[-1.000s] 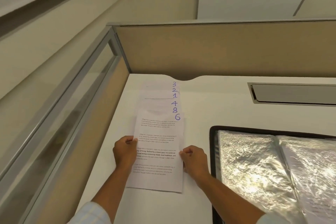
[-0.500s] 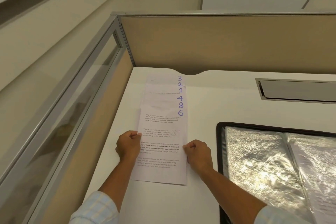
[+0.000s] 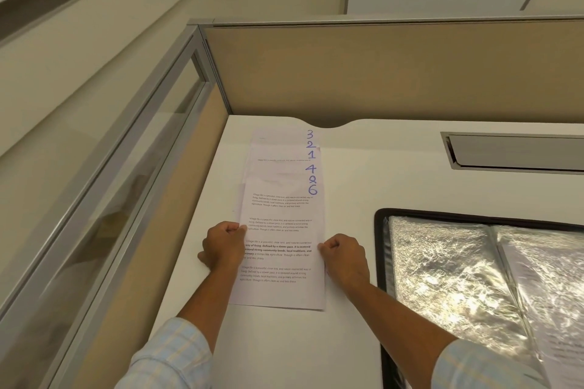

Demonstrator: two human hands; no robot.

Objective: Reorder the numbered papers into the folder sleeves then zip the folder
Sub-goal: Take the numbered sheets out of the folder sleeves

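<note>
Currently the numbered papers (image 3: 281, 205) lie fanned in an overlapping column on the white desk (image 3: 379, 174), left of the open folder (image 3: 378, 249), with handwritten 3, 2, 1, 4, 8, 6 showing far to near at their right corners. Left hand (image 3: 222, 246) and right hand (image 3: 346, 257), fingers curled, grip the left and right edges of the nearest sheet, marked 6. Folder lies flat, black border, shiny plastic sleeves (image 3: 442, 262), close beside the right hand
</note>
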